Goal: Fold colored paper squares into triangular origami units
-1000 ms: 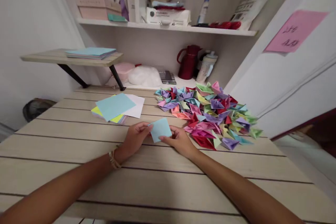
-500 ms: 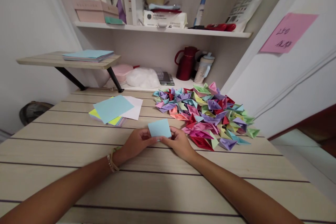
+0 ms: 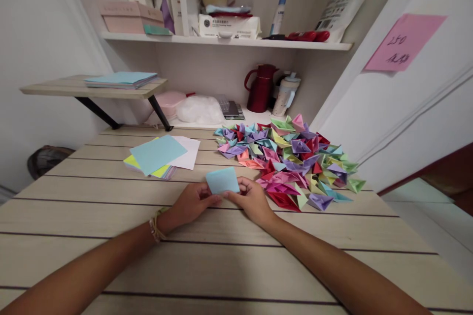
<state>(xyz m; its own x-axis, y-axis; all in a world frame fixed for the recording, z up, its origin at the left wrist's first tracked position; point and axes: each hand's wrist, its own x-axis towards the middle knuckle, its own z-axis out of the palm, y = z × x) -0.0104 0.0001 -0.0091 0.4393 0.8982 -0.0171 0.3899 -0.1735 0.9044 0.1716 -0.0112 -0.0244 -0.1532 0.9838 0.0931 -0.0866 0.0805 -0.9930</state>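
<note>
Two bare arms reach out over the wooden bench (image 3: 229, 256). The left hand (image 3: 192, 203) and the right hand (image 3: 252, 200) meet in the middle, and both pinch the bottom edge of a small blue paper (image 3: 222, 180). The paper stands up from the fingers, just above the bench. A second ago it leaned over to one side. Now it sits straighter and lower between the two hands, so the hands seem to be lining up its edges. Just to the right of the right hand lies a big pile of folded paper shapes (image 3: 291, 160) in many colours. A little further, on the left, sits a stack of flat paper sheets (image 3: 162, 155) with a blue one on top. At the back stands a red jug (image 3: 260, 87).
</note>
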